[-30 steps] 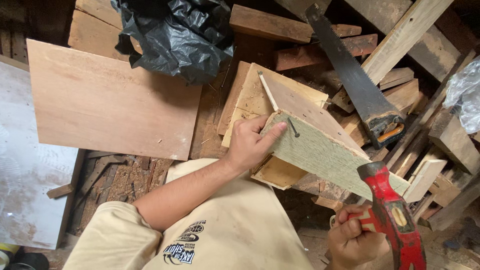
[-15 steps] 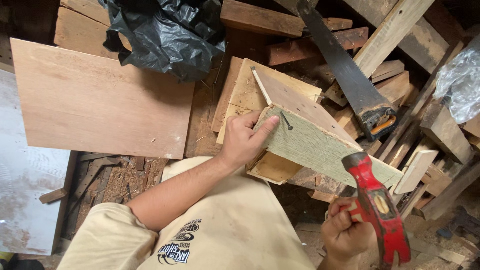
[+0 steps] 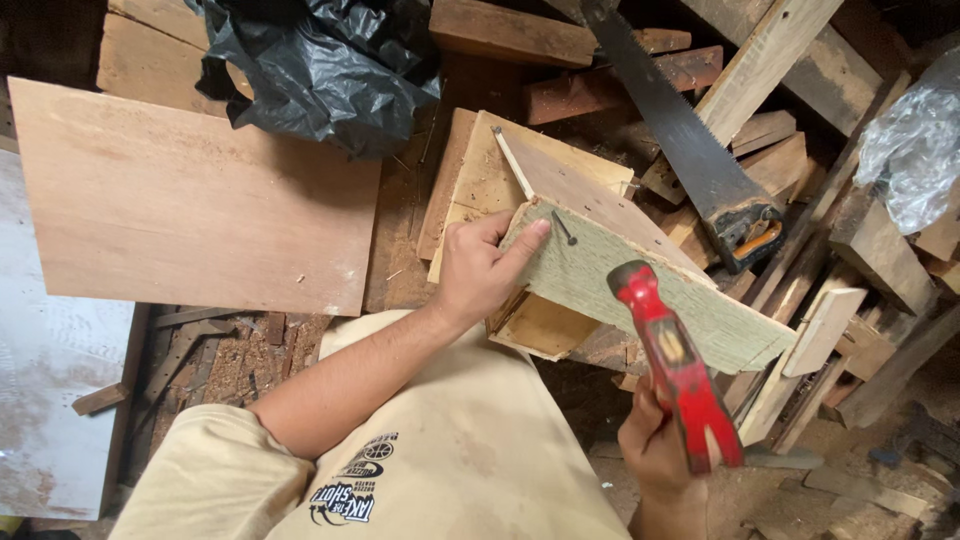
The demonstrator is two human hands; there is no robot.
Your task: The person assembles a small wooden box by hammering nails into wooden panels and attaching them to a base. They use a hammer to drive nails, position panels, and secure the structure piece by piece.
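A greenish board [image 3: 640,290] is steadied at its near-left end by the left hand [image 3: 478,272], fingers pressed on its face beside a nail [image 3: 565,231] standing tilted in it. A red-handled hammer [image 3: 672,360] is gripped by the clenched right hand [image 3: 662,450] just below that board. A handsaw [image 3: 690,150] is seen on scrap timber beyond; a plywood sheet [image 3: 190,200] lies left.

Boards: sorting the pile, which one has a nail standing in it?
The greenish board under the left hand; a dark nail stands near its end. The big plywood sheet shows none.
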